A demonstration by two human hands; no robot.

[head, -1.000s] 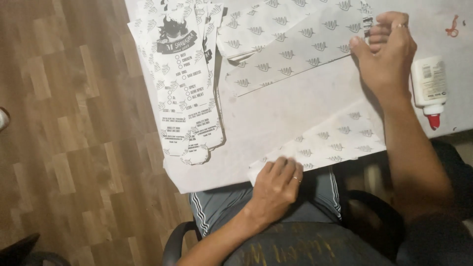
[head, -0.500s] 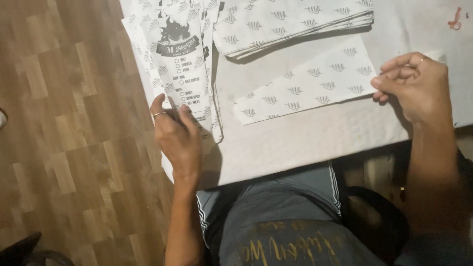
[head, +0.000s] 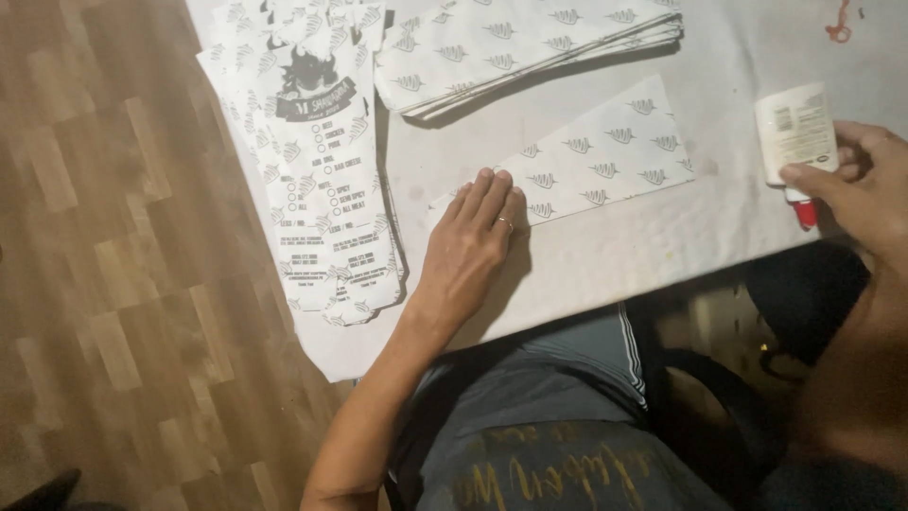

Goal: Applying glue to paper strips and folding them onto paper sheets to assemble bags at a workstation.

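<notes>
— What takes up the most room?

— The white table point(head: 662, 255), running from the top edge down to the person's lap. Left of it is wood-pattern floor point(head: 104, 284).

— And on the table?

— At the left, a fanned stack of printed paper sleeves point(head: 326, 189), each with a dark flame emblem and rows of small tick-circles. At the top, a second stack of patterned sheets point(head: 530, 47), lying slantwise. Below that stack, well apart from it, a single patterned sheet point(head: 605, 151) lies flat and slanted near the table's front edge.

— Where are the hands?

— The left hand point(head: 473, 246) lies palm down, fingers straight and close together, pressing on the left end of the single patterned sheet. It clasps nothing; it simply rests flat on the paper. A ring shows on one finger.

— The right?

— The right hand point(head: 865, 185) is at the table's right edge, fingers curled around a small white glue bottle point(head: 797, 137), thumb across its lower part. The bottle's red tip point(head: 805, 213) points down toward the person.
</notes>
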